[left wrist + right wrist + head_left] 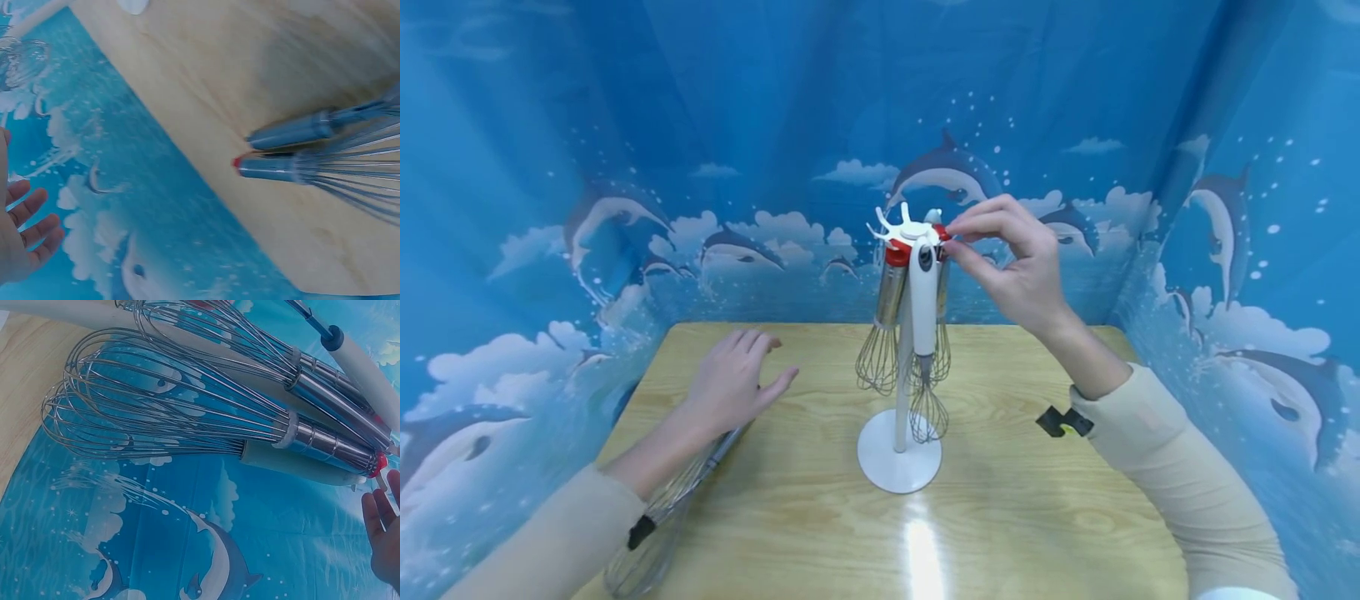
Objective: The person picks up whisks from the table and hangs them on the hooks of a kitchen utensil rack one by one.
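Observation:
A white stand with a ring of curved hooks (904,227) carries several hanging whisks. At its right side my right hand (1011,258) pinches the red end of a steel-handled whisk (325,447) between thumb and fingertips, up at the hook level. A white-handled whisk (922,300) hangs at the front, and another steel whisk with a red end (891,292) hangs left of it. My left hand (730,379) hovers over the table's left part, fingers relaxed, holding nothing. Beneath it lie two whisks, one with a red-tipped handle (269,167), the other with a plain-looking handle (290,131).
The stand's round white base (880,467) sits on the middle of a wooden table (1015,500). A blue curtain with dolphins (820,100) encloses the table at the back and both sides. Near my right sleeve is a black piece (1063,422).

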Demonstrator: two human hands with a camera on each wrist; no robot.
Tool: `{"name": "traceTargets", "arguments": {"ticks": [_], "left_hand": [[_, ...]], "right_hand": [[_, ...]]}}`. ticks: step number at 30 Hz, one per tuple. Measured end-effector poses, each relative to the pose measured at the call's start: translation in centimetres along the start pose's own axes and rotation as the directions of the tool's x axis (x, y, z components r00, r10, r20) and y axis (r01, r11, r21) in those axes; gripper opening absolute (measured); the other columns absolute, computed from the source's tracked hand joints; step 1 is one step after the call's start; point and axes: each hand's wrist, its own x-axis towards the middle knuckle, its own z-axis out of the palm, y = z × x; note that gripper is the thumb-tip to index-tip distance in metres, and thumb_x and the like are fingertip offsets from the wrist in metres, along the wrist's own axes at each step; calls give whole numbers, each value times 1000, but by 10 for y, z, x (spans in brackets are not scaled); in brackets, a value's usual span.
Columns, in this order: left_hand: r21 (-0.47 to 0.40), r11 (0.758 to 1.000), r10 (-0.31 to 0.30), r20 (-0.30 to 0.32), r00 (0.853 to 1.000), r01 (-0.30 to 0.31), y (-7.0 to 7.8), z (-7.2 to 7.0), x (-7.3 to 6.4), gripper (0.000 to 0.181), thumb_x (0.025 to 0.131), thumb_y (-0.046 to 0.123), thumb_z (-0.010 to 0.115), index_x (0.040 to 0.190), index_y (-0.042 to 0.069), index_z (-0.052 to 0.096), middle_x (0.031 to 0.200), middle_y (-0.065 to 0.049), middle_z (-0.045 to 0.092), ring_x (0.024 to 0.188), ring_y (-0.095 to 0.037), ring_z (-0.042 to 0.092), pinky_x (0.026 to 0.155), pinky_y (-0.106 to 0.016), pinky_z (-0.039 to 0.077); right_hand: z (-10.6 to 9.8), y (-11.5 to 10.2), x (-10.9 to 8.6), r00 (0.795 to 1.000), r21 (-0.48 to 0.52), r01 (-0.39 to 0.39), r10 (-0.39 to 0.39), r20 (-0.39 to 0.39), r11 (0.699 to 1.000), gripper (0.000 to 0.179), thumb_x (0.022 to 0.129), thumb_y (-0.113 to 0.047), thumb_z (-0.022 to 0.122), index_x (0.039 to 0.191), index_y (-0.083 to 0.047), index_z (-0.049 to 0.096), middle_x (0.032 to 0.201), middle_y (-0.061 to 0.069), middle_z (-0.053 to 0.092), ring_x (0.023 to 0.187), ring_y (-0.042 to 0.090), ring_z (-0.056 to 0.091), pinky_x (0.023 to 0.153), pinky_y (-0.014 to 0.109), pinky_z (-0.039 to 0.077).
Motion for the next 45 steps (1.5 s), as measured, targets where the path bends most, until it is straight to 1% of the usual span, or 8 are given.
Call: {"name": "traceTargets", "arguments": {"ticks": [8, 11, 15, 20, 25, 32, 41, 45], "left_hand": [[84, 996, -10, 64, 998, 4, -18, 17, -32, 46, 93, 41, 78, 112, 1, 69, 99, -16, 73, 92, -34, 70, 78, -49, 61], [118, 993, -21, 94, 995, 10, -24, 26, -46, 44, 91, 42, 79, 107, 2, 69, 93, -15, 72, 83, -31, 68, 69, -45, 60], [132, 991, -41, 107, 993, 27, -30, 36, -63, 43, 90, 42, 80, 100, 2, 69, 89, -15, 71, 75, -29, 65, 63, -43, 58], [152, 987, -86, 167, 982, 60, -35, 41, -78, 46, 91, 43, 78, 105, 0, 70, 93, -18, 71, 81, -32, 67, 67, -47, 60], [188, 980, -102, 214, 972, 62, -39, 46, -89, 50, 89, 44, 80, 107, -1, 70, 97, -19, 72, 88, -35, 68, 72, -51, 61], [204, 977, -117, 246, 962, 67, -40, 50, -101, 50, 89, 46, 80, 107, 0, 69, 97, -18, 70, 89, -33, 65, 70, -49, 59], [211, 974, -141, 274, 951, 84, -42, 55, -110, 48, 89, 46, 80, 104, 2, 68, 95, -16, 69, 84, -29, 62, 66, -46, 56], [189, 975, -174, 300, 938, 120, -43, 57, -114, 50, 90, 45, 79, 110, 1, 68, 104, -20, 72, 92, -33, 65, 72, -49, 60]], "right_hand": [[0, 0, 1, 1000, 2, 13, -13, -2, 1000, 18, 84, 17, 74, 99, 7, 75, 107, -14, 70, 100, 3, 67, 84, 20, 58], [-1, 0, 1, 1000, -2, 10, -10, 2, 1000, 18, 84, 17, 74, 99, 7, 75, 107, -13, 71, 100, 3, 67, 84, 20, 58], [-1, 0, 1, 1000, 3, 5, -5, 9, 1000, 18, 84, 17, 74, 99, 7, 75, 108, -15, 70, 99, 3, 67, 84, 21, 58], [-1, 0, 2, 1000, 6, 1, -1, 10, 1000, 18, 84, 17, 74, 99, 7, 76, 109, -17, 69, 99, 3, 66, 83, 23, 58], [-1, 0, 1, 1000, 6, -6, 6, 13, 1000, 18, 85, 17, 74, 99, 7, 76, 109, -18, 69, 99, 4, 66, 83, 23, 58], [-1, -1, 1, 1000, 10, -13, 12, 15, 1000, 17, 85, 17, 74, 99, 7, 75, 109, -18, 68, 99, 3, 66, 84, 19, 57], [-1, -1, 0, 1000, 15, -10, 10, 14, 1000, 17, 85, 16, 74, 99, 7, 76, 109, -18, 69, 97, 6, 67, 82, 23, 58], [-1, 0, 0, 1000, 10, -11, 11, 14, 1000, 17, 85, 17, 74, 99, 7, 76, 108, -18, 69, 98, 4, 66, 82, 23, 58]]}}
